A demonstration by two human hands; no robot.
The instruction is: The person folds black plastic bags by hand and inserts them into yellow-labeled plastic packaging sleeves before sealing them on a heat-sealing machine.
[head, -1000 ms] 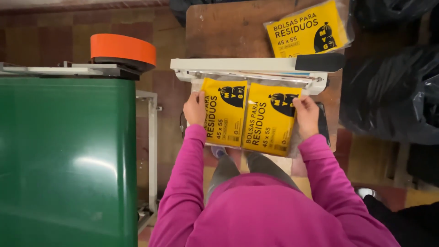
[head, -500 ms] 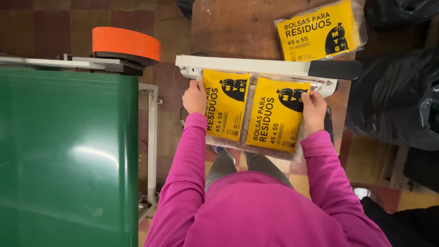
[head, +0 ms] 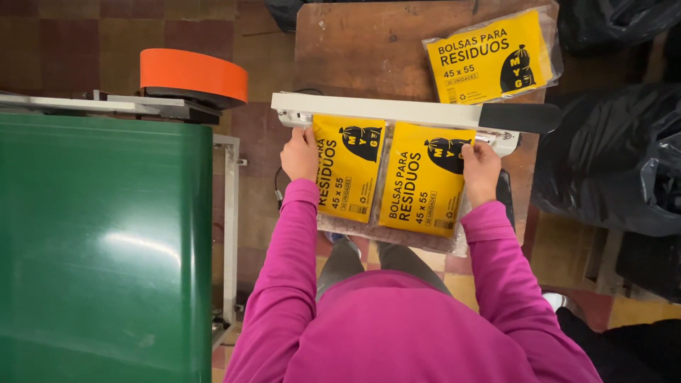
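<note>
**A:** What could slip here, going left to right?

**B:** On the left, the left hand [head: 300, 154] sits right against the near edge of the white sealing bar [head: 383, 111]. If that bar presses or heats while the fingertips are this close, I'd judge a pinch or burn possible. In the middle, the clear pack [head: 386, 186] with two yellow packets inside hangs off the near edge of the wooden table [head: 369, 50], over the person's knees; it looks slightly skewed under the bar, so a seam could come out crooked. If either grip loosens, the pack could slide toward the floor.

**B:** On the right, the right hand [head: 481, 170] is just below the bar's black handle [head: 520, 118], again very near the clamp line.

**A:** And the hands themselves?

**B:** They are well apart, one at each side of the pack. The left is closed on the pack's left edge, fingers curled. The right is clamped on the right upper corner, knuckles up. Neither holds anything else.

**A:** Anything else nearby?

**B:** A green conveyor [head: 106, 248] at far left, an orange tape roll [head: 193, 73] beyond it, and a finished yellow packet [head: 493, 57] at the table's far right.
</note>
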